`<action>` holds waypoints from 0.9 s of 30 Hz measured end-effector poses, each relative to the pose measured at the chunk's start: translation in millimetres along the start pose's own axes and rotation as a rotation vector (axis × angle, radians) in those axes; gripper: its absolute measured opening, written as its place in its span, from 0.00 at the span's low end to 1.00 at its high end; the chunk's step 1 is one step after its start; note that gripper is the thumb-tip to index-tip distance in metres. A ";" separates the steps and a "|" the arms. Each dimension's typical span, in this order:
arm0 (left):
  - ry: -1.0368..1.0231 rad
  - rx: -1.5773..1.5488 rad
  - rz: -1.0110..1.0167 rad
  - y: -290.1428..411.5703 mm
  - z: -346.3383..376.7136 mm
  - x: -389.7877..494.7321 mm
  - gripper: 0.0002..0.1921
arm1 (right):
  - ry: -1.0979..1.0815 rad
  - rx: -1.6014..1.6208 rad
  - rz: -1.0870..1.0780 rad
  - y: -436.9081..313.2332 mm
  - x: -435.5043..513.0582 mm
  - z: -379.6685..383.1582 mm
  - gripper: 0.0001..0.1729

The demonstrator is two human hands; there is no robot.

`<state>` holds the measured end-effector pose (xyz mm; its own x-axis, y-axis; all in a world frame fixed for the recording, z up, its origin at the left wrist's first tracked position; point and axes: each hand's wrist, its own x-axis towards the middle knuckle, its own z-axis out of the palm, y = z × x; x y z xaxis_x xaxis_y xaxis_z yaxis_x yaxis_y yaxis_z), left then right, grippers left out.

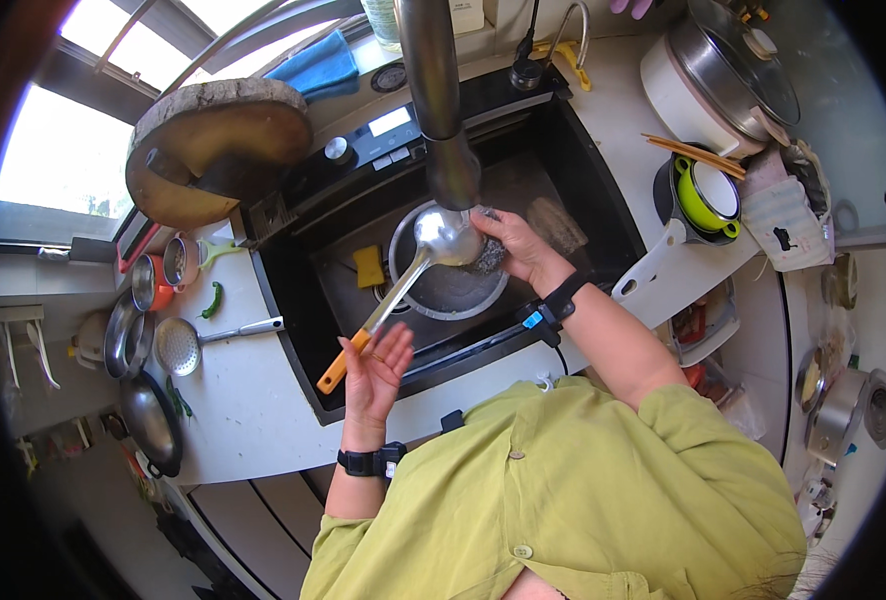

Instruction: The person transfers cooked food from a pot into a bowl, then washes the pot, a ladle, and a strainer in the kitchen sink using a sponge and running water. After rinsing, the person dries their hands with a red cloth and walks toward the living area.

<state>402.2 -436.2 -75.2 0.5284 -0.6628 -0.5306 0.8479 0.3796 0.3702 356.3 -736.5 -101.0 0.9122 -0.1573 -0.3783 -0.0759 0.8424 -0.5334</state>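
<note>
A metal ladle [450, 236] with an orange handle slants over a round metal basin [450, 301] in the dark sink. My right hand [521, 244] grips a grey steel wool scourer [488, 257] against the side of the ladle's bowl, its thumb near the rim. Beside the orange handle, my left hand [377, 367] is turned palm up with its fingers apart. Its thumb overlaps the handle, and the contact there is hard to make out. The faucet [450, 165] comes down just above the ladle's bowl.
A yellow sponge [368, 267] and a brown scrubbing pad [557, 226] lie in the sink [608, 187]. Left on the counter are a skimmer [178, 346], a green chili pepper [212, 300] and several pans. A wooden chopping board [217, 150] leans behind. At right sit green-handled cookware [694, 195] and chopsticks [694, 154].
</note>
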 end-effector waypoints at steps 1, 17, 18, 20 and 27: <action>0.050 0.089 -0.106 -0.7 0.2 -1.9 0.35 | 0.021 -0.035 -0.021 -2.6 -0.6 0.8 0.15; -0.030 1.169 -0.014 11.8 31.9 59.0 0.20 | 0.187 -0.218 -0.113 -13.7 18.1 -2.9 0.12; -0.005 1.121 -0.023 13.2 33.6 59.0 0.19 | 0.260 -0.270 -0.156 -14.1 17.8 -2.7 0.12; 0.024 1.050 -0.046 16.9 36.3 59.3 0.16 | 0.444 -0.409 -0.269 -12.5 15.8 2.6 0.12; 0.023 0.833 -0.141 4.7 47.3 54.9 0.13 | 0.121 -1.409 -0.839 19.5 2.7 48.5 0.19</action>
<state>433.1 -501.4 -66.5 0.4283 -0.6512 -0.6265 0.6018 -0.3117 0.7353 376.9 -695.5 -75.8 0.8552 -0.3944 0.3364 0.0472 -0.5871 -0.8082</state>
